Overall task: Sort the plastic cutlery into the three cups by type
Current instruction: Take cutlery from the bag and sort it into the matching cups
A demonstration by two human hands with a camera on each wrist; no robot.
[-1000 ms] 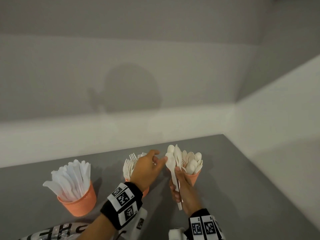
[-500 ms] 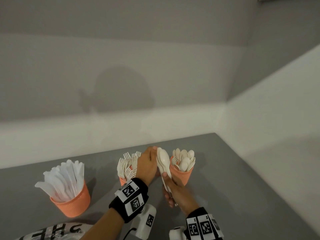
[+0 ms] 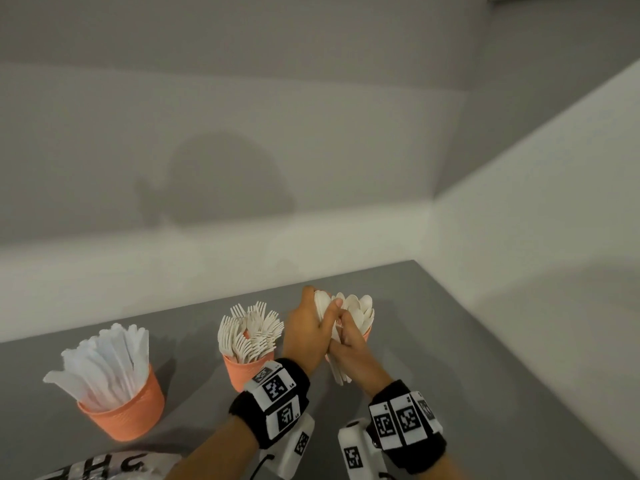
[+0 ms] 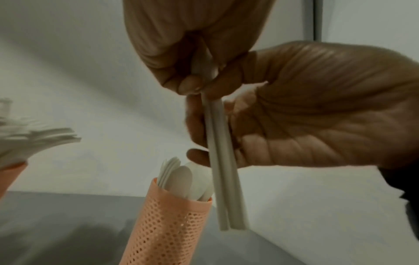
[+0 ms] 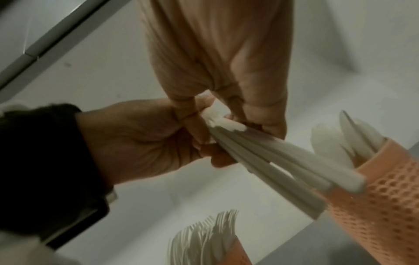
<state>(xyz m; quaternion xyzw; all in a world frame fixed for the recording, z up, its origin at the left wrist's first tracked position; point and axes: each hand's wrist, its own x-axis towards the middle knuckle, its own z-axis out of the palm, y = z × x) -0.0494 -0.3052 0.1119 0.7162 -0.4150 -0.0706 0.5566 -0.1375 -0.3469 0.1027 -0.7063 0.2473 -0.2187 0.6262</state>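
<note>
Gripping one bundle of white spoons (image 3: 336, 362) together, the left hand (image 3: 306, 336) and right hand (image 3: 353, 351) hold it just beside the spoon cup (image 4: 167, 224).

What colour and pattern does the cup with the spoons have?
The spoon cup is salmon-orange with a mesh of small holes, seen best in the left wrist view.

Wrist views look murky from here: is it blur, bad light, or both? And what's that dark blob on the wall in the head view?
Head view: sharp, evenly lit; the blob is a soft shadow. Left wrist view: dim, knife tips smeared. Right wrist view: dim, spoon handles and forks soft.
</note>
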